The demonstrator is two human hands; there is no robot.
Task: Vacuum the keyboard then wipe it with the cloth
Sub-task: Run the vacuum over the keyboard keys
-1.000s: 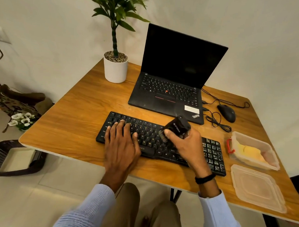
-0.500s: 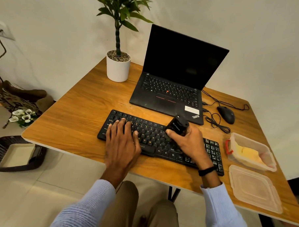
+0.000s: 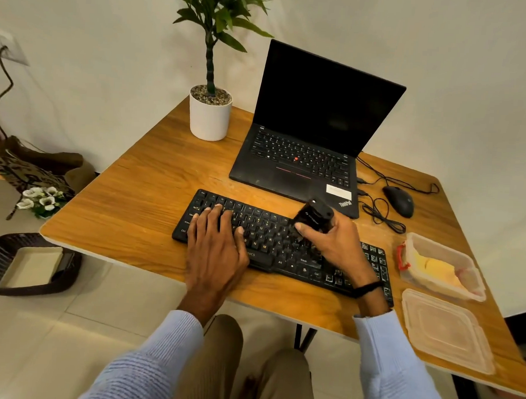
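Observation:
A black keyboard (image 3: 272, 236) lies on the wooden table (image 3: 141, 194) in front of me. My left hand (image 3: 216, 242) rests flat on its left half, fingers straight. My right hand (image 3: 333, 241) grips a small black handheld vacuum (image 3: 313, 215) held upright over the keyboard's middle-right keys, its lower end hidden behind my fingers. A yellow cloth (image 3: 436, 268) lies folded in a clear plastic box (image 3: 469, 286) at the right.
An open black laptop (image 3: 305, 159) stands behind the keyboard, a potted plant (image 3: 209, 115) to its left. A wired black mouse (image 3: 399, 200) and its cable lie at the right. The box's clear lid (image 3: 446, 331) rests near the table's front right corner.
My right hand has carried the vacuum slightly to the right along the keyboard. The left hand stays in place. The camera view has shifted a little.

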